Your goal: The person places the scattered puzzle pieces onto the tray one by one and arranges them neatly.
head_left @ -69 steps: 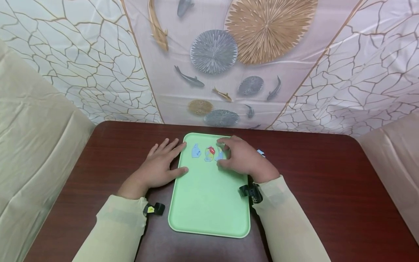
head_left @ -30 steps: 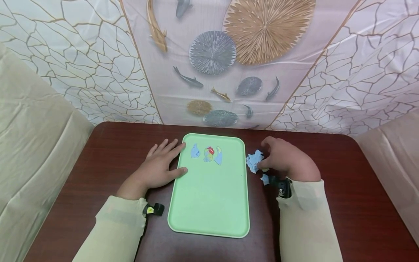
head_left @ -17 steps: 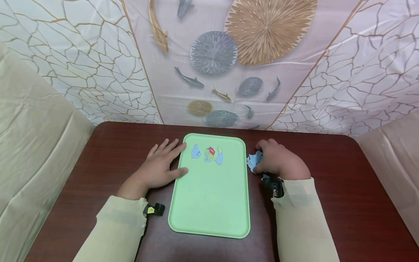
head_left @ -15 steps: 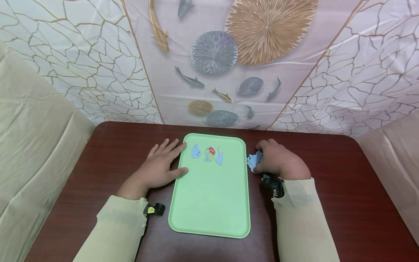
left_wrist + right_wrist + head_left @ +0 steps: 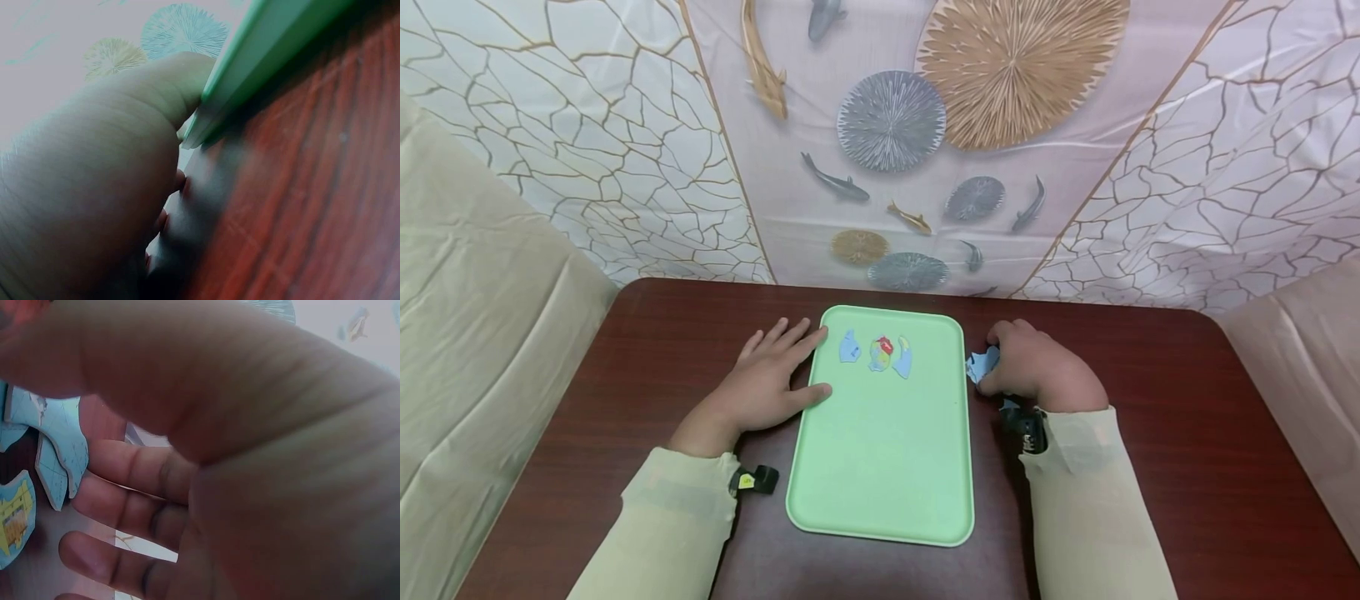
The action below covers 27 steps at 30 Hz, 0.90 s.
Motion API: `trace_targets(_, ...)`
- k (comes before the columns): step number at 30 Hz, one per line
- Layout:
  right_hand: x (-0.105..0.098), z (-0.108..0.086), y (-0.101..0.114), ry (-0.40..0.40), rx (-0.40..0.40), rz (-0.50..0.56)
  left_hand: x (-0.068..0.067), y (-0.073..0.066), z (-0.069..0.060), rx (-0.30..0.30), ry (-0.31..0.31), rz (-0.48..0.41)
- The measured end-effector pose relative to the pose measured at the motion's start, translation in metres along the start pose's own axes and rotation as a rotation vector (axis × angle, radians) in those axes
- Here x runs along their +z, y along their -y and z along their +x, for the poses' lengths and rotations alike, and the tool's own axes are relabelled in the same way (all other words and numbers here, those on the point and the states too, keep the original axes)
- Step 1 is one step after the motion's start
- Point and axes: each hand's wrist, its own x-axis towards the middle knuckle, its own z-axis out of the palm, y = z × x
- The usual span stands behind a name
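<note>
Two long sleeves clothe the arms, both a pale, creamy yellow with a faint green cast: the left sleeve (image 5: 658,533) and the right sleeve (image 5: 1101,512). The cloth looks plain and matte, softly creased, and each cuff finishes at the wrist in a loose, slightly uneven edge. A faint greyish band crosses each sleeve just behind the cuff. Beyond them, the left hand (image 5: 763,387) and right hand (image 5: 1045,365) are bare, with fine creases at the joints. Each wrist wears a small black device — the left wrist camera (image 5: 765,479) boxy, beside a bright yellow label (image 5: 746,481) with a tiny dark mark; the right wrist camera (image 5: 1021,422) blocky too, with white lettering (image 5: 1028,442) too small to read.
</note>
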Motion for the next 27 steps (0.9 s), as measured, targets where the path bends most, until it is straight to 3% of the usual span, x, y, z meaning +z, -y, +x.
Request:
trace_targets(13, 0.0023, 0.0011, 0.0051, -0.028, 0.006, -0.039, -0.0007, -0.0009, -0.0005, 0.0, 0.0, -0.003)
trace_targets(27, -0.003, -0.0024, 0.0092, -0.027, 0.004, 0.015, -0.0007, -0.0008, -0.0006, -0.004, 0.003, 0.001)
